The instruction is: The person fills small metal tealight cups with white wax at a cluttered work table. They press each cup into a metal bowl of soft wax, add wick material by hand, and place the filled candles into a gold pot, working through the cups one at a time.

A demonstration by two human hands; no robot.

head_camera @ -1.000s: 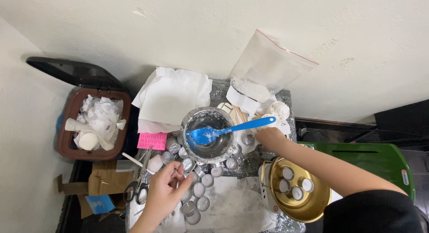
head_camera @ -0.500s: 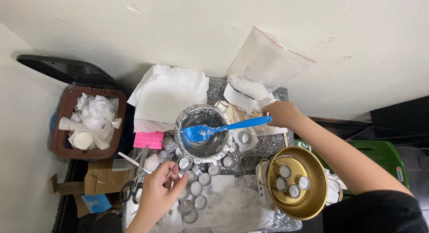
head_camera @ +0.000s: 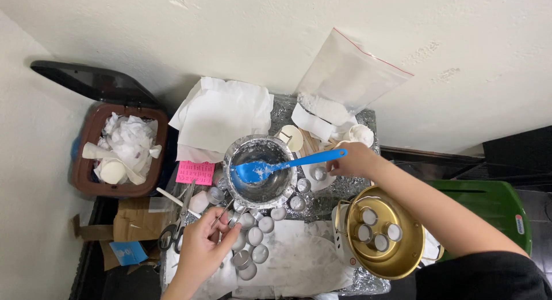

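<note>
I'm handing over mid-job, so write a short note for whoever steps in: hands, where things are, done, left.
Right hand holds the blue spatula, its blade in the metal bowl with white residue.
Left hand pinches a small metal cup just below the bowl.
Done: several small cups on the paper look filled white; four more sit in the gold pot.
Left: the cup in hand and a few near the bowl look unfilled.
</note>
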